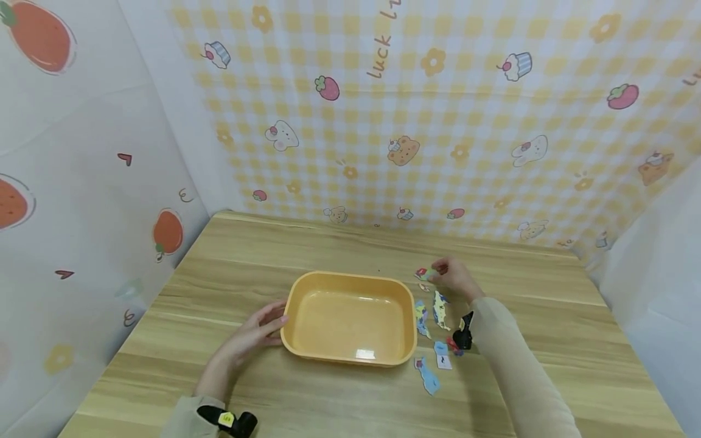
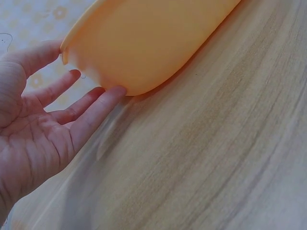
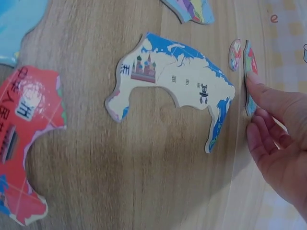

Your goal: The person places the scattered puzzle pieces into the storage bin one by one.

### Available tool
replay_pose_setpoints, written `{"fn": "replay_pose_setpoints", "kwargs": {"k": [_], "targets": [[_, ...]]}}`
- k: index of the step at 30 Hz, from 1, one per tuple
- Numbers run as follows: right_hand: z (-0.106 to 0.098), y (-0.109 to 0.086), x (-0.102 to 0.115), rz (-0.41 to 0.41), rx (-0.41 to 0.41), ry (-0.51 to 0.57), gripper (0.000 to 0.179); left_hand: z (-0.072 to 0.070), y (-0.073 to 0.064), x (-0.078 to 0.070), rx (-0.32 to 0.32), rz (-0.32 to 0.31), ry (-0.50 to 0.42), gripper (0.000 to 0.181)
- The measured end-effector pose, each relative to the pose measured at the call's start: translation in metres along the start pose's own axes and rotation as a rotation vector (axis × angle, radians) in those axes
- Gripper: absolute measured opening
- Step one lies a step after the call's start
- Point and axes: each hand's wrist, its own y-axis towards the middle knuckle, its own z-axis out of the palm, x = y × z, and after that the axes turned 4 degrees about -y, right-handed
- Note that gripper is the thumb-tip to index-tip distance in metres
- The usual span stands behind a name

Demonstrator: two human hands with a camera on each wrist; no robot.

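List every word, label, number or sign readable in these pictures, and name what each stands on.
"luck": checked backdrop; other lettering is cut off at the picture's edges.
"中华人": red map puzzle piece; its other characters are cut off or blurred.
Too blurred: characters on the cream-and-blue map puzzle piece.
Too small: the yellow sticker on the left wrist camera.
No number is readable.

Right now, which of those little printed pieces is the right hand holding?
The red-and-green piece, farthest from the person in the group. The right hand pinches it; the other pieces lie on the table.
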Motion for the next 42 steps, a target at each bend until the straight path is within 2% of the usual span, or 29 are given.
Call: {"fn": "replay_pose_setpoints", "kwargs": {"k": [9,18,23,34,42], "targets": [[-0.003,-0.001,-0.007,-0.058,0.011,-0.005,0.033,0.0,0.0,0.001,0.022,0.012,0.004,0.067],[-0.005,-0.005,-0.014,-0.026,0.011,-0.008,0.033,0.004,0.003,0.002,0.05,0.03,0.016,0.068],[-0.006,-0.004,-0.014,-0.013,0.005,-0.009,0.03,0.003,0.004,0.003,0.047,0.026,0.014,0.069],[-0.015,-0.008,-0.011,-0.157,-0.003,-0.034,0.025,0.0,0.003,0.004,0.031,0.016,0.009,0.069],[-0.027,-0.013,-0.003,-0.121,0.036,-0.002,0.029,-0.002,0.003,0.004,0.009,0.012,0.004,0.067]]}}
